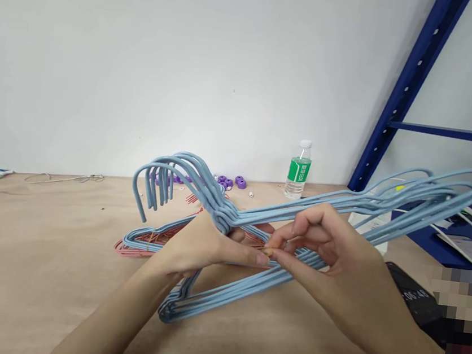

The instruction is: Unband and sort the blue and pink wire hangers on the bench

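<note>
A bundle of blue wire clothes hangers is held up over the table, its hooks pointing left. My left hand is closed around the bundle's neck just below the hooks. In front of the hangers, the thumb and forefinger of my right hand pinch a small yellowish rubber band, close to my left thumb tip. Most of that band is hidden by the fingers. Behind my left hand, a bundle of blue and red hangers lies on the table, with a yellowish band around one end.
Several purple caps lie near the wall. A water bottle with a green label stands upright at the back. At right are a blue metal rack and a black phone. Cord lies at the back left.
</note>
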Available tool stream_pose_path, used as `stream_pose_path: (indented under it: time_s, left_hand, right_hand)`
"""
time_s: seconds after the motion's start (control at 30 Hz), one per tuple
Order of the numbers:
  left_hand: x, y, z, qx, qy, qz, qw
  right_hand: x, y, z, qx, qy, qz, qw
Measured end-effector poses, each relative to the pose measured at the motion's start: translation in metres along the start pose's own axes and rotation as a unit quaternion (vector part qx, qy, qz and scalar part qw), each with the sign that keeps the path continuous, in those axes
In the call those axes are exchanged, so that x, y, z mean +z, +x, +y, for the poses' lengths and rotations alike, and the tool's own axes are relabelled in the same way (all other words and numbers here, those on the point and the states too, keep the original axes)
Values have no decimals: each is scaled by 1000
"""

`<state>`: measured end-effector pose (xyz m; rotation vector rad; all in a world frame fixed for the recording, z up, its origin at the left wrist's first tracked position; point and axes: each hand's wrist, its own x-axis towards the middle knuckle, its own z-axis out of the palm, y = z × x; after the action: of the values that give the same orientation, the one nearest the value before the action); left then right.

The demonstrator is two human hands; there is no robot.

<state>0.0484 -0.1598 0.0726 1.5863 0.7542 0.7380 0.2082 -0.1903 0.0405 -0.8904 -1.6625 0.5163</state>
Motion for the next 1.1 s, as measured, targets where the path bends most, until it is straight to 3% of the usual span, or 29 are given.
stream_pose_path:
  time_s: [0.23,0.63,0.77,0.87,0.97,1.1]
  left_hand:
    - [3,-1,-3,-19,80,40,996]
    - [1,4,-8,29,43,25,998]
    - [-3,1,-9,47,69,34,996]
    - [-5,-2,-10,50,99,65,992]
    - [-6,-2,-10,55,108,108,987]
    - [-7,-1,-7,39,128,151,979]
  right_hand:
    - [-2,0,-2,20,-62,1,998]
    - [-6,3,-3,-5,-63,-41,997]
    - [-6,0,-1,-39,2,-74,997]
    - [-7,1,2,-47,150,-140,978]
    - [-8,5,4,12,257,-214,942]
    - [-3,8,5,164,230,-257,924]
